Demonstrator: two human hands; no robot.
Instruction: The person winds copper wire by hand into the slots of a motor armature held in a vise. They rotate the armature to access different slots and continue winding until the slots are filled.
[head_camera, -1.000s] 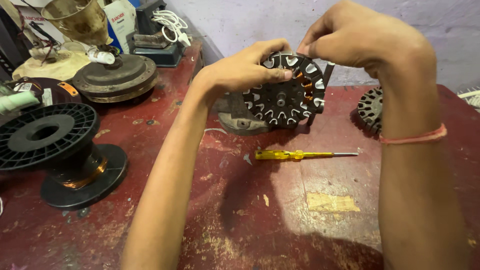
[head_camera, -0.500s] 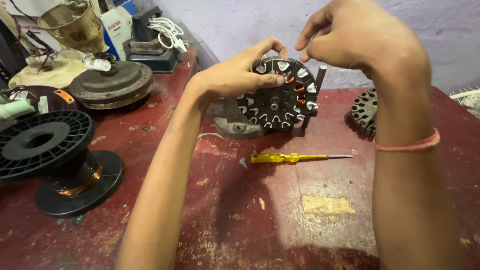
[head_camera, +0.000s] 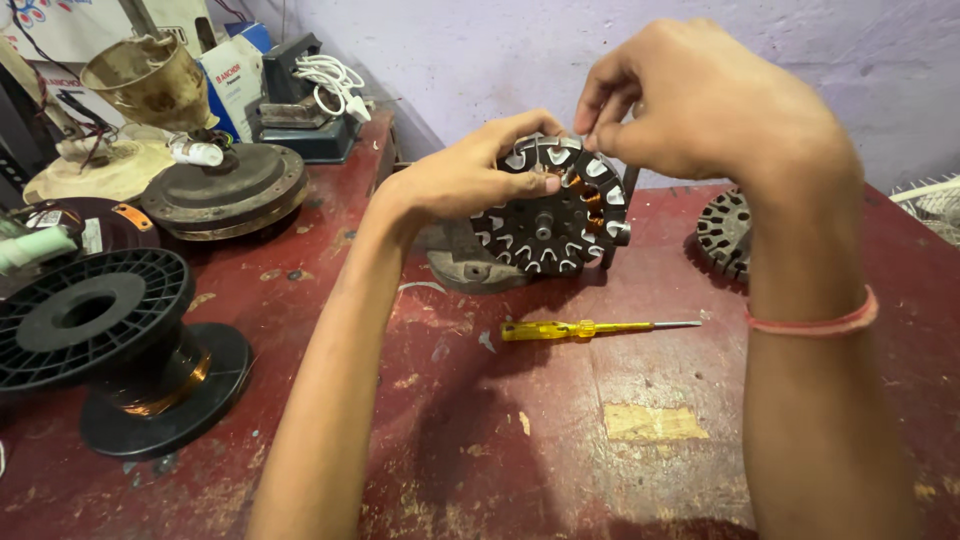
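**Metal Wheel With Copper Wire, Held in Two Hands**

Dark metal makes up the round motor core (head_camera: 548, 218), which stands on its edge at the back of the red table (head_camera: 560, 440). It has many little T-shaped teeth around its rim, and shiny orange copper wire is wound in some of the gaps near the top. The left hand (head_camera: 470, 175) wraps around its left side, with the thumb pressed on the front face. The right hand (head_camera: 700, 100) is at the top edge, with fingertips pinched together; what they pinch is too small to see. A thin pink band (head_camera: 815, 322) circles that wrist.

On the scratched, worn tabletop just in front lies a screwdriver (head_camera: 590, 328) with a see-through yellow handle and a thin steel tip. To the left stands a black plastic spool (head_camera: 110, 350) with copper wire around its middle. Behind it sits a round, dusty metal cover (head_camera: 225, 190). Another toothed metal ring (head_camera: 725, 232) rests at the right.
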